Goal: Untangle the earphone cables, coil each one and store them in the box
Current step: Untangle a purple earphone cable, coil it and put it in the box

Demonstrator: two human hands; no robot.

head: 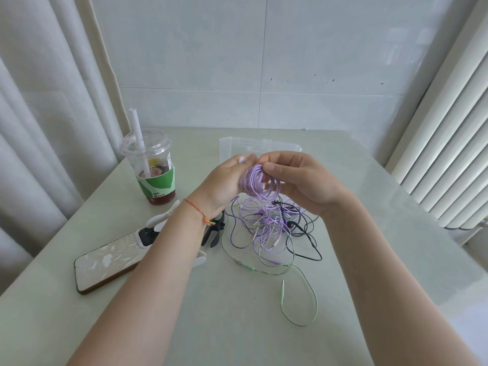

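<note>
Lilac coil of earphone cable [257, 183] was held up above the worktop [211, 326], between both hands. Left hand [224, 180] cupped the coil from the left, its grip curled around the loops. Right hand [298, 178] pinched the coil's top edge, thumb and fingers closed on the strands. A red string bracelet [196, 208] sat on the left wrist.

Directly below lay the tangled pile [272, 228]: lilac, black, dark purple and pale green cables, crossed over one another. A green cable [298, 297] trailed out toward the near edge, its plug lying free. Clear plastic box [227, 151] stood just behind the hands, partly hidden by them.

Left of the pile lay black and white cable clips [215, 233], then a phone [111, 262] lying face down. Farther back stood a lidded cup [151, 167] of red drink with a straw and a green sleeve.

Worktop was pale green, glossy. White tiled wall behind; curtain [52, 114] at left, white radiator [449, 154] at right.
</note>
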